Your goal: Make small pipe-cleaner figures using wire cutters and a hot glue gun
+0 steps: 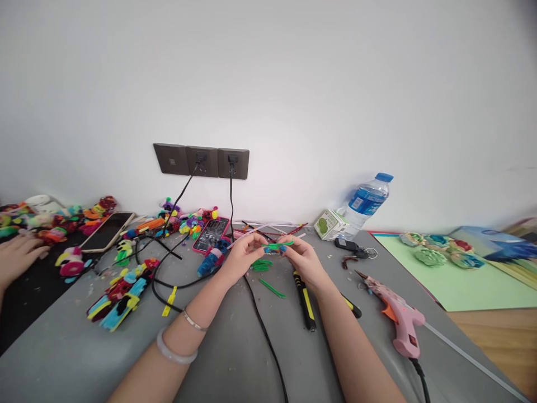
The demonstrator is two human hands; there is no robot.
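Both hands meet above the grey table, pinching a short green pipe cleaner (274,244) between them. My left hand (245,254) grips its left end with thumb and fingers. At its right end, my right hand (301,257) has the fingertips closed on it. Below lie a small bundle of green pipe cleaners (262,265) and one loose green piece (272,288). Yellow-and-black handles (305,302) rest beneath my right forearm, their tool head hidden by my hand. A blue-and-red fuzzy figure (213,256) sits just left of my left hand.
A pink glue gun (396,316) with a cord lies at right, near keys (356,248). A water bottle (364,204) leans by a small box (329,224). Black cables (262,324) cross the table. Phones (212,235) and fuzzy figures (121,296) lie left, near another person's hand (20,257).
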